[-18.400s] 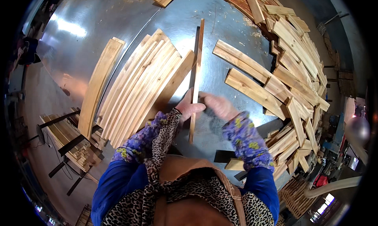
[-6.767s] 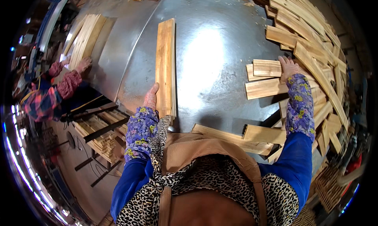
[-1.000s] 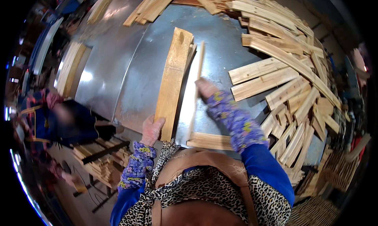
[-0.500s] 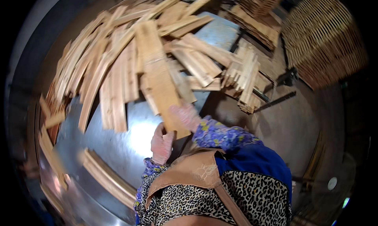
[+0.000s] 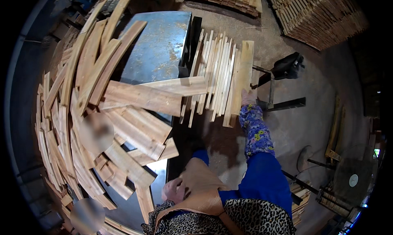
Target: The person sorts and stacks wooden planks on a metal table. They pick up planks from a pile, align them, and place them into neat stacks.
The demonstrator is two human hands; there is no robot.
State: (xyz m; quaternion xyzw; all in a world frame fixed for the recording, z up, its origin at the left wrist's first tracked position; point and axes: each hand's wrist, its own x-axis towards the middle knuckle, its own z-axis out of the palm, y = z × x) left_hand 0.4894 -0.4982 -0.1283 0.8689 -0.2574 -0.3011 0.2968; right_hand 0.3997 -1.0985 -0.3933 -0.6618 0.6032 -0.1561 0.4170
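My right hand, in a light pinkish glove, reaches forward and grips the right edge of a pale wooden board. That board lies along the right side of a stack of narrow wooden strips. Close to my apron, over the table's near edge, my left hand hangs with loosely bent fingers and nothing visible in it. Left of it is a loose heap of wooden boards, some overlapping each other.
A blue-grey tabletop with sawdust stands ahead. Beside the strips is a black metal frame with projecting bars. Tall wood stacks rise at the far right, and another wood stack stands at the back. A round disc is at lower right.
The board that both hands held over the metal table has moved right onto the strip stack with my right hand. My left hand has let go and drawn back toward my apron. The view has turned right.
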